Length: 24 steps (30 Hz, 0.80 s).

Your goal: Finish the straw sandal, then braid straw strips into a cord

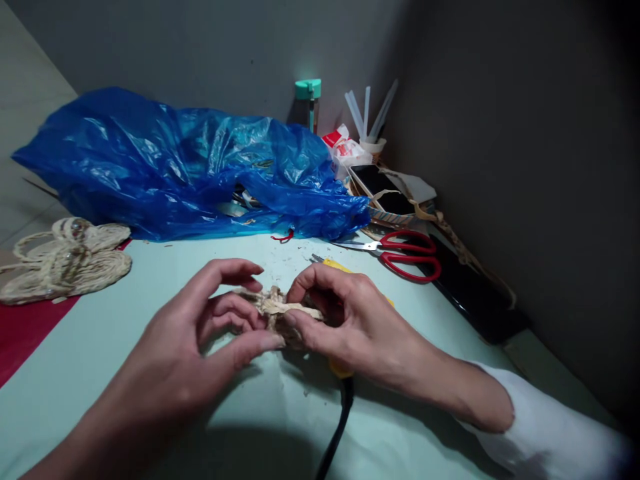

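Note:
A small woven piece of beige straw cord (275, 308) is between my two hands, above the pale green tabletop. My left hand (200, 327) is curled round its left side, the middle fingers against it and the thumb along its lower edge, with the index finger raised. My right hand (340, 313) closes thumb and fingers on the right end of the piece, where a flat strand runs across. Fingers hide part of the weave. Behind and under my right hand lies a yellow tool (336, 265) with a grey tip and a black cord (342, 413).
A large blue plastic bag (200, 173) fills the back. Red-handled scissors (385, 248) lie right, by a phone (383, 187) in a basket and a long black object (475, 293). Woven straw slippers (70, 257) sit at left. White sticks (367, 110) stand in a cup behind.

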Each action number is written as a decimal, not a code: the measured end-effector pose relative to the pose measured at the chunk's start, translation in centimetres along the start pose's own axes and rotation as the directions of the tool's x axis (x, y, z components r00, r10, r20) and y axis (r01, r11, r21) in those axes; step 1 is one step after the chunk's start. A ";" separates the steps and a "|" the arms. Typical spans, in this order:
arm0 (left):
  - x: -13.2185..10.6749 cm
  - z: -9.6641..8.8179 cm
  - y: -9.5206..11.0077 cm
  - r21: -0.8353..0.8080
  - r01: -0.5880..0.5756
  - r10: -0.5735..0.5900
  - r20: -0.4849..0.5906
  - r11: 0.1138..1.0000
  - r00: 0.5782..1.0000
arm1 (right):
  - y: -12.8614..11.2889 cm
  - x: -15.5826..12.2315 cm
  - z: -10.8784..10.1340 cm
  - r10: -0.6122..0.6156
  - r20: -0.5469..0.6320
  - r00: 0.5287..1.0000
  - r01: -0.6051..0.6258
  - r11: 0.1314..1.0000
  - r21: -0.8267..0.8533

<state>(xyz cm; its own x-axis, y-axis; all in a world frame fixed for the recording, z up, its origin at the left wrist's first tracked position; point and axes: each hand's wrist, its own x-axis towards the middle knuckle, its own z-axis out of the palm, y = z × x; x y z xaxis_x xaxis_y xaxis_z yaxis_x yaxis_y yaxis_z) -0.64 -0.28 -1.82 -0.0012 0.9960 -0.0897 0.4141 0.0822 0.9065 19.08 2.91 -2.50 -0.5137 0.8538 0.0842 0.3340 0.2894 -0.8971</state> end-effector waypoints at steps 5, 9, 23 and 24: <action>-0.7 1.5 0.0 0.103 -0.005 0.010 -0.046 0.995 0.999 | -0.4 0.0 0.2 0.053 0.063 0.997 -0.055 0.998 0.018; -0.7 1.3 0.0 0.120 0.027 -0.021 -0.048 0.992 0.999 | -0.6 -0.1 0.3 0.111 0.070 0.991 -0.115 0.992 0.058; -0.6 1.2 0.2 0.033 0.099 -0.099 -0.002 0.995 0.995 | -0.3 -0.7 1.2 0.149 0.018 0.989 -0.149 0.989 -0.012; -0.6 1.3 0.1 0.046 0.080 -0.080 -0.016 0.996 0.997 | -0.4 -0.6 1.0 0.152 0.041 0.988 -0.151 0.988 -0.029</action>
<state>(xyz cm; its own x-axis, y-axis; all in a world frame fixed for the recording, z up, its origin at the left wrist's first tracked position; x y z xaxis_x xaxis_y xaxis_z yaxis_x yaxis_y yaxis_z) 0.60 -0.95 -2.18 -0.0485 0.9867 -0.1553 0.4539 0.1603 0.8765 18.44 1.79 -2.62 -0.4886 0.8696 -0.0710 0.4308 0.1697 -0.8864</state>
